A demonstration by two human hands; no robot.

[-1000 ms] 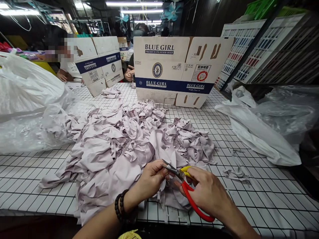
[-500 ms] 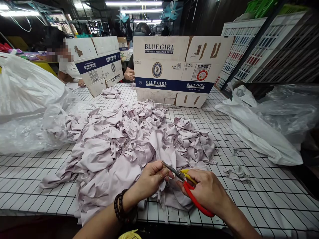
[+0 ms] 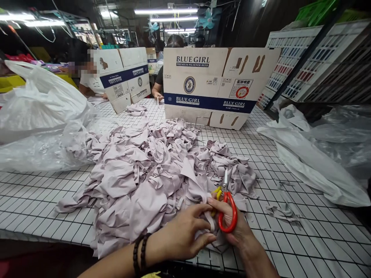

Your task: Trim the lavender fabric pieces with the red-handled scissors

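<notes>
My right hand holds scissors with red and yellow handles. Their blades point up and away from me, over the cloth. Just left of it, my left hand has its thumb and fingers apart around a narrow mauve cloth strip; no firm grip on it shows. The right fingertips touch the same piece of cloth. Beyond both hands spreads a crumpled heap of pale mauve cloth pieces, and dark bead bracelets circle my left wrist.
The table has a white cover with a black grid. Carton panels stand upright behind the heap. Plastic bags lie at the left and right. Cloth scraps lie to the right. Two people sit across the table.
The scissors have swung from pointing left at my left fingers to pointing upward in my right hand. My left hand's pinch has opened, and it has moved slightly lower.
</notes>
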